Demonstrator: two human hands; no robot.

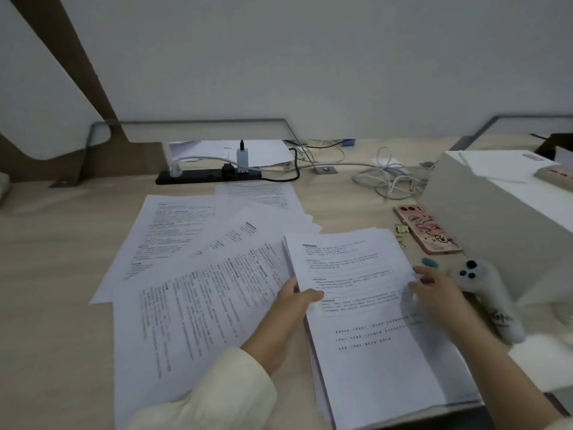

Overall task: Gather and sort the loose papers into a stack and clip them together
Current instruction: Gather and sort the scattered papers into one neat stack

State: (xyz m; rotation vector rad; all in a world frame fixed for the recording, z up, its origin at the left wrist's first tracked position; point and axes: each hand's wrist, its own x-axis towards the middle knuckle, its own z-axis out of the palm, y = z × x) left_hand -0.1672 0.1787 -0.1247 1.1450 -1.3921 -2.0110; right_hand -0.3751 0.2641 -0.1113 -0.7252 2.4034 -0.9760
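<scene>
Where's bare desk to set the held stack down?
Widest: bare desk left of the loose sheets. Smaller: the patch between those sheets, cables and phone. Crowded right of the stack: phone, clips, controller, white box.
</scene>
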